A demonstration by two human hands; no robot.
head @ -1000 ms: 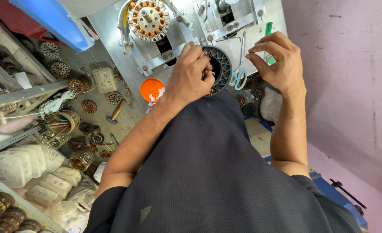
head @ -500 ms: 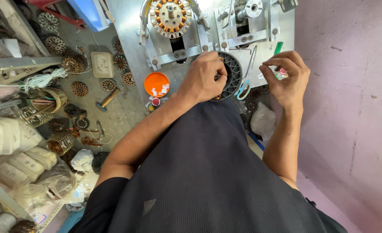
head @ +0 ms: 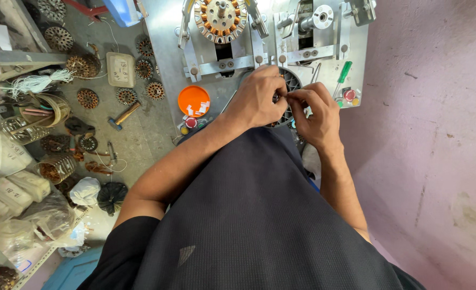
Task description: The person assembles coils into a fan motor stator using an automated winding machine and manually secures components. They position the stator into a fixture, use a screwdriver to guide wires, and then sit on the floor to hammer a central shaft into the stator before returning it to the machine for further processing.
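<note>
Pink wall (head: 437, 134) beside metal machine plate (head: 168, 48).

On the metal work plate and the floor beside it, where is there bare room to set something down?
Bare metal shows on the plate left of the wound stator, above the orange lid. A floor strip between the hammer and the plate edge is open. Around both hands, left hand and right hand, over the dark ring, it is crowded.

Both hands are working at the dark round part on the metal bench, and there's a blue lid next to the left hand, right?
Not quite: the lid is orange, not blue, as the head view shows. Both the left hand and right hand do meet at the dark round part on the metal bench.
</note>
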